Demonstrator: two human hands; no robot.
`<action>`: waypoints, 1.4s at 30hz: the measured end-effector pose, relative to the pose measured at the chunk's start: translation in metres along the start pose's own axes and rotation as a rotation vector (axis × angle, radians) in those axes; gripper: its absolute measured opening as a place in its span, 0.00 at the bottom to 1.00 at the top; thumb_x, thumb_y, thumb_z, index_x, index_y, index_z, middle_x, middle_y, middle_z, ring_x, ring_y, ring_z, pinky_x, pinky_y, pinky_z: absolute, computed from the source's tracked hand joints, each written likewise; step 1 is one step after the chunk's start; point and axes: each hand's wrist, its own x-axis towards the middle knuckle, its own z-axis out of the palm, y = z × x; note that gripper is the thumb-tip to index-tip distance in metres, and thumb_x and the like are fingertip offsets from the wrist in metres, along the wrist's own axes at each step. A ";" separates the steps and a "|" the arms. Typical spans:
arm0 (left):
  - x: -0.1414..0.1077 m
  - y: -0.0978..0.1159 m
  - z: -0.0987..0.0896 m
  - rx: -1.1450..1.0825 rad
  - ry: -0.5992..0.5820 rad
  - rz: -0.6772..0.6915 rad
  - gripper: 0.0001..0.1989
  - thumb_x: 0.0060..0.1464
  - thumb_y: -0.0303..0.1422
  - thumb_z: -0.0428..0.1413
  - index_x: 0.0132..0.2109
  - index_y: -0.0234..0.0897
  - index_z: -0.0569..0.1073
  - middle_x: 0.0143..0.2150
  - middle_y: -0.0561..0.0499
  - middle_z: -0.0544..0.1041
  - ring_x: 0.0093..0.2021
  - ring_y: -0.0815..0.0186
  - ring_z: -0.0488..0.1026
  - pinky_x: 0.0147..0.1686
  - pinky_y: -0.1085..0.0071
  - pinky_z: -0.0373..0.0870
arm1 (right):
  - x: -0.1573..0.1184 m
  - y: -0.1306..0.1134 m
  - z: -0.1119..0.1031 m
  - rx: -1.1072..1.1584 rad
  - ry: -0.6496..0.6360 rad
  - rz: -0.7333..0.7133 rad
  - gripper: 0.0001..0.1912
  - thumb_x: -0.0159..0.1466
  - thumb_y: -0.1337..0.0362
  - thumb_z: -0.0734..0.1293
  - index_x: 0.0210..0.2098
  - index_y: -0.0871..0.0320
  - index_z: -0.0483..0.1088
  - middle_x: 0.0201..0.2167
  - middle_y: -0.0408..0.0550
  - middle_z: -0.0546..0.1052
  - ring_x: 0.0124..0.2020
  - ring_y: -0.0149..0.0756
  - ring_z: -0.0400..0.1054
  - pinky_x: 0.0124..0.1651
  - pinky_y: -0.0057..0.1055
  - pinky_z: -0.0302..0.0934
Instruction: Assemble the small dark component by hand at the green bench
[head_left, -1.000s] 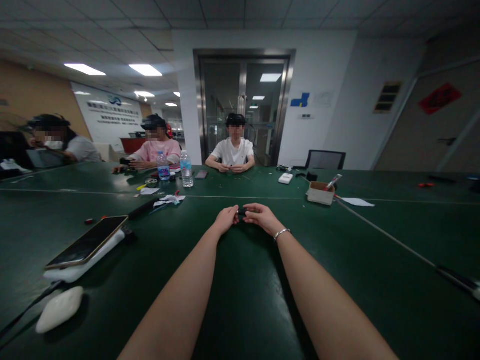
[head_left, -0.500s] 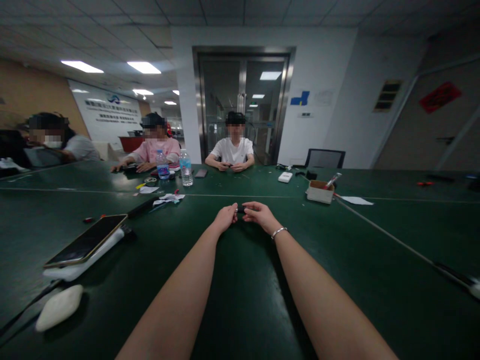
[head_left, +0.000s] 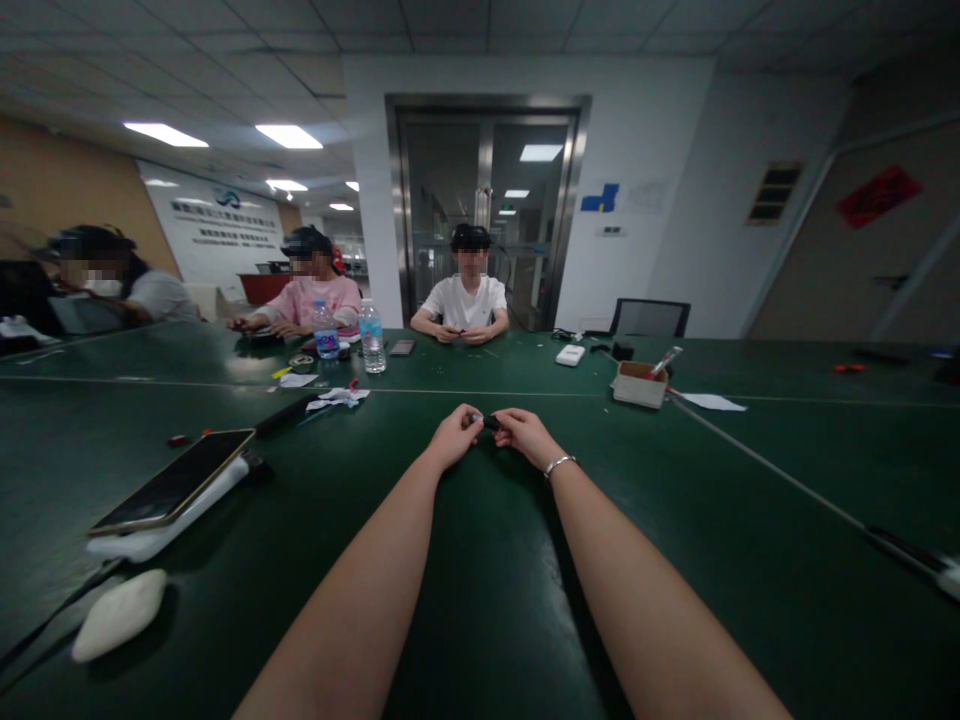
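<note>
Both my hands meet over the middle of the green table (head_left: 495,560). A small dark object (head_left: 490,422) with a lighter, shiny end lies between them. The fingers of my left hand (head_left: 456,436) are pinched on its light end. My right hand (head_left: 527,436), with a silver bracelet at the wrist, has thumb and fingers closed on the dark end. The object is too small to make out its exact kind.
On the left lie a phone (head_left: 176,480) on a white box and a white rounded object (head_left: 120,615). Farther off are bottles (head_left: 372,340), paper scraps (head_left: 337,398) and a small carton (head_left: 639,386). Three people sit across the table, one directly opposite (head_left: 469,300).
My left hand has shifted slightly right along the small object. My right hand's fingers have closed in more around the dark end, and the object is now tilted.
</note>
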 end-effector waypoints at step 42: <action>-0.001 0.007 0.000 -0.117 0.030 -0.095 0.11 0.52 0.36 0.49 0.40 0.35 0.69 0.25 0.54 0.66 0.21 0.74 0.63 0.20 0.79 0.59 | -0.002 0.000 -0.001 -0.020 -0.029 0.023 0.04 0.60 0.69 0.65 0.33 0.64 0.70 0.18 0.45 0.72 0.18 0.25 0.67 0.21 0.20 0.65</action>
